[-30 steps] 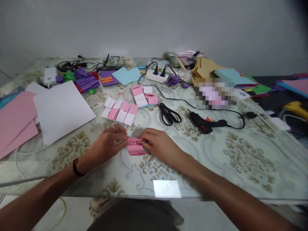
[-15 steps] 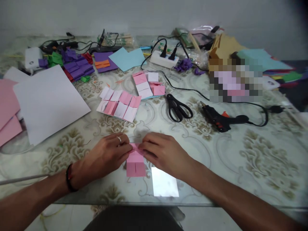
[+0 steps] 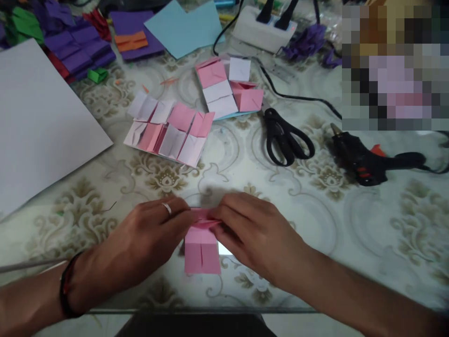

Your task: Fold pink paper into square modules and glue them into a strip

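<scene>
A small folded pink paper (image 3: 202, 257) lies on the table near its front edge, with a short slit down its lower square. My left hand (image 3: 152, 234), wearing a ring, pinches the paper's upper left part between thumb and fingers. At the upper right part, my right hand (image 3: 254, 231) grips a fold that stands a little raised. The fingertips of both hands cover parts of the top edge. Beyond them sit a block of pink and white folded papers (image 3: 170, 128) and a second such piece (image 3: 219, 89) on light blue paper.
Black scissors (image 3: 286, 138) and a black glue gun (image 3: 368, 159) lie to the right. A large white sheet (image 3: 45, 126) is at left. Behind are purple folded papers (image 3: 82, 49), blue paper (image 3: 184, 28) and a white power strip (image 3: 263, 30) with a cable.
The view has moved closer to the table, so things look larger. The top fold of the pink paper is now lifted between my hands, which still hold it.
</scene>
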The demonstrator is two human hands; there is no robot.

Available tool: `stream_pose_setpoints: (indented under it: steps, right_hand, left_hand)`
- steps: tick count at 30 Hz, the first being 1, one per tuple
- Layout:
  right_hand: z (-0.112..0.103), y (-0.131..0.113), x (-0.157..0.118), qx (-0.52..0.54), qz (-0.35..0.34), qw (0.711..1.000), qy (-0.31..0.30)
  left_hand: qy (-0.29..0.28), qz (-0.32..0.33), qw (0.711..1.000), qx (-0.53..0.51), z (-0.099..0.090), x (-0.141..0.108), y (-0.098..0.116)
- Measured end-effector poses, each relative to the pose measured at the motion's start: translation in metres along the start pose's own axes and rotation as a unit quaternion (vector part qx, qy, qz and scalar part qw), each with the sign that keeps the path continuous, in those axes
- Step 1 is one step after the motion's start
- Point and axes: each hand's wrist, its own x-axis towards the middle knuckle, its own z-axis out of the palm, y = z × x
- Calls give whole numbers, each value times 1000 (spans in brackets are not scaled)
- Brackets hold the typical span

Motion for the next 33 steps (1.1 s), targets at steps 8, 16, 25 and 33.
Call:
stream_pose_setpoints:
  steps: [8, 16, 25, 33]
  right_hand:
    - [0, 3, 1, 65, 86, 994, -10]
    - [-4, 6, 4, 87, 87, 992, -28]
    - [-3, 1, 6, 80, 123, 989, -22]
    - [-4, 4, 11, 73, 165, 984, -9]
  left_hand:
    - [-12, 1, 995, 98, 2, 10, 12]
    - [-18, 21, 988, 151, 6, 15, 11]
    - [2, -38, 987, 159, 1, 22, 9]
    - [5, -64, 987, 148, -1, 26, 5]
